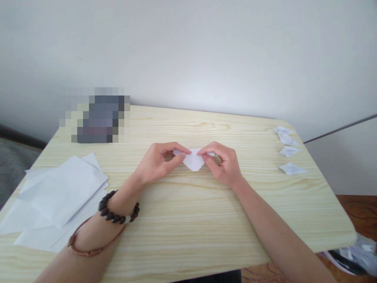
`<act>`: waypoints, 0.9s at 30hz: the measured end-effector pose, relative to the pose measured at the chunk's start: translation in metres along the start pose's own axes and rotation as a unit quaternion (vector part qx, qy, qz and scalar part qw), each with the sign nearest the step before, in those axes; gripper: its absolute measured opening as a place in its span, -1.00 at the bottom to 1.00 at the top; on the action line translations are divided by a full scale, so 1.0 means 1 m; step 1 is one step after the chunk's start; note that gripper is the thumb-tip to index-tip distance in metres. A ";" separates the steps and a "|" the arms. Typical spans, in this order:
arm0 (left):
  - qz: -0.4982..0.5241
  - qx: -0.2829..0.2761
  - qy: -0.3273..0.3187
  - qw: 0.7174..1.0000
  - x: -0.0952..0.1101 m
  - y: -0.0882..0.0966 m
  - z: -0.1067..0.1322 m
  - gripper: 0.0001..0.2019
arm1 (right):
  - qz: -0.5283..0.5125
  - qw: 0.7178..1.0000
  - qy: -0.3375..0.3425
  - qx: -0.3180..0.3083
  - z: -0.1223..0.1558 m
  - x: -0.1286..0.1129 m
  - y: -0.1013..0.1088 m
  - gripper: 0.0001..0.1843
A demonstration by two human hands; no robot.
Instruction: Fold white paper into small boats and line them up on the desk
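A small piece of folded white paper [194,161] is held between my two hands over the middle of the table. Its lower part narrows to a blunt point towards me, and its side tips show past my fingers. My left hand [163,161] pinches its left part between thumb and forefinger. On the other side, my right hand [223,162] grips the right part in the same kind of pinch. The fingertips of both hands nearly meet at the paper's upper edge. Some of the paper is hidden behind the fingers.
Loose white paper sheets [69,188] overlap on the left of the wooden table [188,220]. Several small folded paper pieces [290,151] lie along the right edge. A dark blurred object [100,118] stands at the back left, near the white wall [206,51].
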State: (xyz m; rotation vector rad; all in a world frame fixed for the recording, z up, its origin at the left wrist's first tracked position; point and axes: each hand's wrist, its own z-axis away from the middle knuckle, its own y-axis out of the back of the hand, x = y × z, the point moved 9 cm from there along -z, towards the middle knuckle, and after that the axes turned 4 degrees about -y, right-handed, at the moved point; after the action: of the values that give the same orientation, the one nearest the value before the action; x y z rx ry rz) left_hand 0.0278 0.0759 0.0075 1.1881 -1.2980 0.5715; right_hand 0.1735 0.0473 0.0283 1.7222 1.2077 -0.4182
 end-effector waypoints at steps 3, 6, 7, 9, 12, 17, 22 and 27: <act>0.022 0.016 0.016 0.999 -0.004 0.001 -0.001 -0.78 | -0.003 1.000 -0.014 0.005 0.001 0.004 0.000 -0.82; 0.051 0.040 0.031 0.997 -0.012 0.003 -0.002 -0.75 | -0.021 0.998 -0.053 0.022 0.003 0.015 0.002 -0.69; 0.057 0.042 0.033 0.997 -0.015 0.002 -0.002 -0.71 | -0.023 0.997 -0.067 0.024 0.003 0.018 0.003 -0.63; 0.045 0.051 0.026 0.997 -0.017 0.004 -0.002 -0.64 | -0.009 0.996 -0.082 0.021 0.002 0.022 0.003 -0.64; -0.060 0.083 -0.024 0.994 -0.008 0.012 -0.001 -0.77 | 0.039 0.996 -0.077 0.021 0.000 0.021 0.004 -0.84; -0.217 0.099 -0.190 0.952 0.023 0.011 0.005 -0.87 | 0.085 0.995 -0.026 0.040 -0.002 0.010 0.007 -0.90; -0.248 0.101 -0.294 0.917 0.038 0.008 0.013 -0.87 | 0.129 0.989 0.065 0.034 -0.002 -0.004 0.006 -0.89; -0.308 0.029 -0.297 0.903 0.032 -0.006 0.011 -0.82 | 0.168 0.981 0.094 -0.002 -0.002 -0.003 0.000 -0.84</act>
State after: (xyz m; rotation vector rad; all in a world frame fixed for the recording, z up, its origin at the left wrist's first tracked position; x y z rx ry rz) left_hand 0.0360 0.0548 0.0331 1.8053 -1.2926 -0.2449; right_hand 0.1716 0.0475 0.0314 1.9518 1.0179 -0.0515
